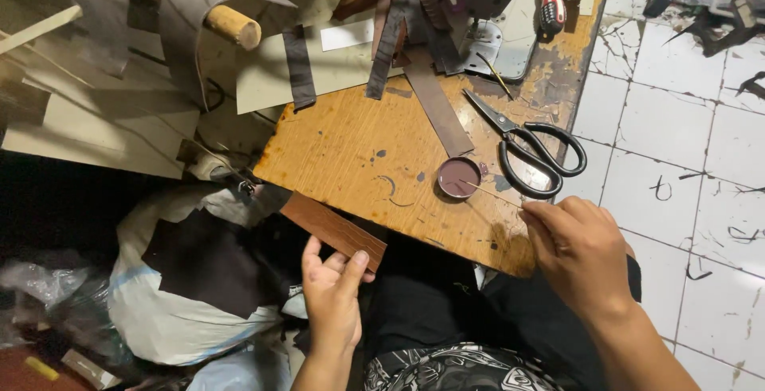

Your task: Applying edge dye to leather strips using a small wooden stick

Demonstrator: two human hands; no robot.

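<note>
Head view looks down on a person's lap and a worn wooden worktable (351,144). Nearest, the left hand (331,291) rises from the bottom edge, palm up, its thumb and fingers grasping the near end of a brown leather strap (331,230); the strap runs up and left from the hand, just off the table's near edge. To the right, the right hand (578,251) is clenched around the near end of a thin stick (490,195), pinched between thumb and fingertips at the table's near right corner. The stick's far tip reaches into a small round dish of dark liquid (459,177) that sits on the table just left of the hand. Left of the lap lies a pale bag (171,319) with a dark leather scrap on it. Just beyond the dish, black-handled scissors (526,145) lie on the table, closed, blades pointing far and left. A long flat brown strip (437,108) lies diagonally from near the dish toward the far side. Farther still, several dark straps hang over the table's far edge beside a sewing machine base (494,40). At far left, a wooden roller (211,15) carries a draped grey strap above pale sheets of board. White cracked floor tiles (677,120) fill the right side.
</note>
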